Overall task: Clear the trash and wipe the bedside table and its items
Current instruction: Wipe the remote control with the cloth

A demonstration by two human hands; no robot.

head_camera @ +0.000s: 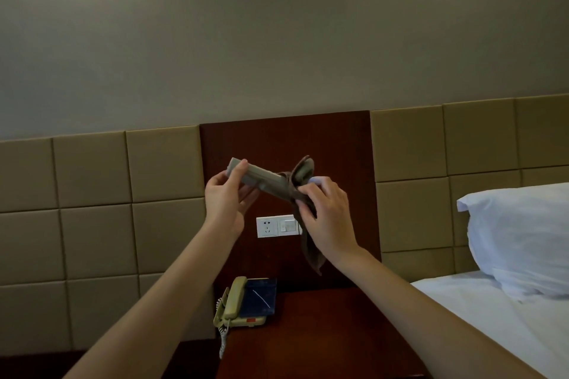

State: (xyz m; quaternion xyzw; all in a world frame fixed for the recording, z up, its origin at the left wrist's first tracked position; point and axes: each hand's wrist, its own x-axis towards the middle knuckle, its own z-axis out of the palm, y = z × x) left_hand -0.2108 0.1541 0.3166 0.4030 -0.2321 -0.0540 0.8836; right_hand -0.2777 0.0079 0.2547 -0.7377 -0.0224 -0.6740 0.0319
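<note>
Plain grey-beige wall [277, 24] fills the upper half of the view, and below it runs a band of tan padded panels [92, 209], broken at the middle by a dark wooden panel [277, 138]. Both bare forearms reach up in front of that panel. The left hand [228, 197] grips one end of a grey remote control [264, 183], thumb laid over the top and fingers curled beneath, so the remote slants from about ten o'clock down toward four o'clock. The right hand [326, 215] has its fingers curled round a brown cloth [312, 252], pinching it against the remote's other end; one flap of the cloth stands up at twelve o'clock from that hand, and a long tail hangs down at six o'clock, free of the table. The remote is held in the air, well above the tabletop. Just behind the hands, on the wooden panel, sits a white socket plate [268, 226] with a switch [288, 225] beside it at three o'clock. Down at six o'clock from the hands lies the dark wooden bedside table [323, 326]. At its far left corner stands a beige telephone [234, 301], handset on its cradle, with a coiled cord [222, 335] dangling over the table's left edge. A blue card [257, 297] rests on the telephone's right part. At three o'clock from the table is the bed [492, 332] in white sheets, with a white pillow [520, 237] propped against the padded panels.
</note>
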